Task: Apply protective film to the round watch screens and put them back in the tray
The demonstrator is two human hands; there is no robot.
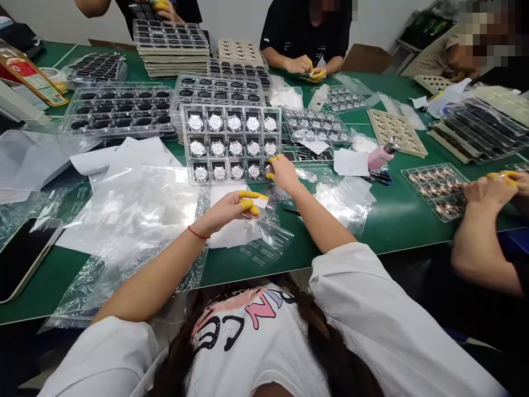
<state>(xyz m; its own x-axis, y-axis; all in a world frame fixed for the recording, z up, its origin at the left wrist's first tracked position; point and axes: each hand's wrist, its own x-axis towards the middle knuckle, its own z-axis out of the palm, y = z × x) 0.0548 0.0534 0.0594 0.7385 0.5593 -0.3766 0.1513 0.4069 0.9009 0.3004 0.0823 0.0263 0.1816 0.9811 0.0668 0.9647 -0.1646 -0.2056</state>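
My left hand (235, 209), with yellow finger covers, pinches a small pale card (261, 202) above white paper and a clear plastic bag (264, 245). My right hand (284, 173), fingertips also covered in yellow, is at the lower right corner of a clear compartment tray (225, 135). The tray leans tilted against stacked trays and has rows of round silver watch parts. The right fingertips touch the part in its bottom right compartment; whether they grip it is hard to make out.
Clear plastic bags (140, 201) and a phone (27, 256) lie on the left. A pink bottle (381, 156), tweezers and more trays (318, 125) are on the right. Several people work around the table (397, 220).
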